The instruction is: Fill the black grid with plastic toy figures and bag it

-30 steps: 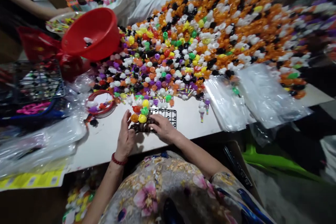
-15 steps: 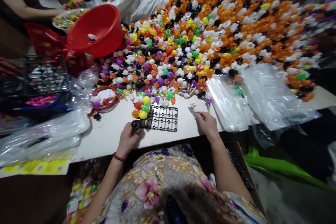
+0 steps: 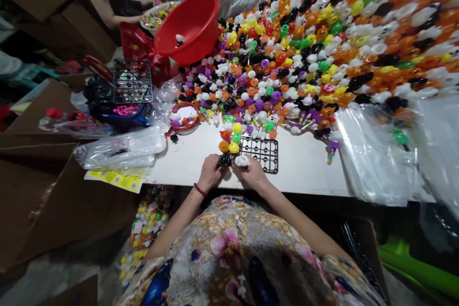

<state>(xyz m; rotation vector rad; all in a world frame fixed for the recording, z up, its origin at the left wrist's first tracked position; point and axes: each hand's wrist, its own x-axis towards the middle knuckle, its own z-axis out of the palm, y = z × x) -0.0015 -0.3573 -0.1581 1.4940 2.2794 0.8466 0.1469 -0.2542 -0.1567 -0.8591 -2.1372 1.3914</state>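
White tabletop (image 3: 308, 167), near edge: left hand (image 3: 211, 172) grips a black plastic figure (image 3: 224, 159), right hand (image 3: 254, 173) a white figure (image 3: 241, 160), both at black grid (image 3: 265, 154). Coloured figures (image 3: 234, 147) on grid's left end; mixed pile (image 3: 272, 95) toward far edge.

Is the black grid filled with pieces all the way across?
No, the right side of the black grid shows bare cells, with coloured pieces clustered at its left end.

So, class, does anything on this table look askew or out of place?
Yes: the red basin beside the heap of coloured pieces appears tilted rather than level, its rim slanting down toward the picture's left.
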